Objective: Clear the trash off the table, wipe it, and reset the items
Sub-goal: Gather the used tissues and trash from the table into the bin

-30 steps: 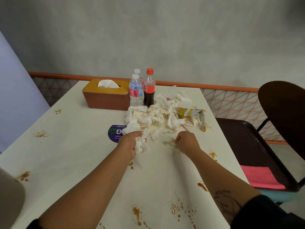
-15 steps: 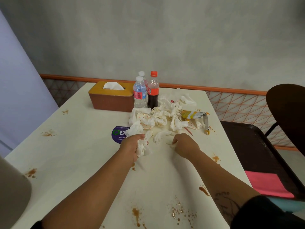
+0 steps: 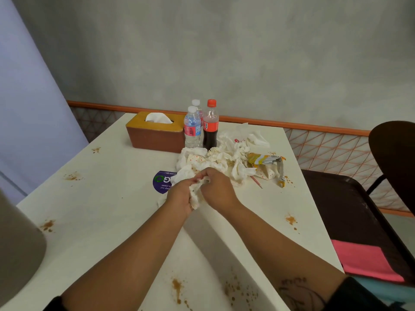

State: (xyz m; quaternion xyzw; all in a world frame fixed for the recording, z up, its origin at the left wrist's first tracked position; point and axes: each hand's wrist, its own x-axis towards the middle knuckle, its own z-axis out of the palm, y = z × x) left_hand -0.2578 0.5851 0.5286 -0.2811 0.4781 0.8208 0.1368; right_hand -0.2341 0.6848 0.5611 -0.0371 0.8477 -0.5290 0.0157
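Note:
A heap of crumpled white tissues (image 3: 226,157) lies on the stained white table (image 3: 112,198), just in front of the bottles. My left hand (image 3: 179,196) grips a wad of soiled tissue (image 3: 196,194). My right hand (image 3: 216,188) has come against it and pinches the same wad from the right. A yellow snack wrapper (image 3: 263,159) and a dotted paper wrapper (image 3: 266,175) lie right of the heap, with a thin red stick (image 3: 256,182) beside them.
A brown tissue box (image 3: 155,134), two water bottles (image 3: 192,131) and a cola bottle (image 3: 210,129) stand at the back. A purple round sticker (image 3: 162,181) is by my left hand. Brown sauce stains dot the table. A dark chair (image 3: 350,221) holding a pink cloth (image 3: 363,261) stands right.
My right hand has moved left from the table surface to meet my left hand, and both now hold the tissue wad. The camera has tilted up a little.

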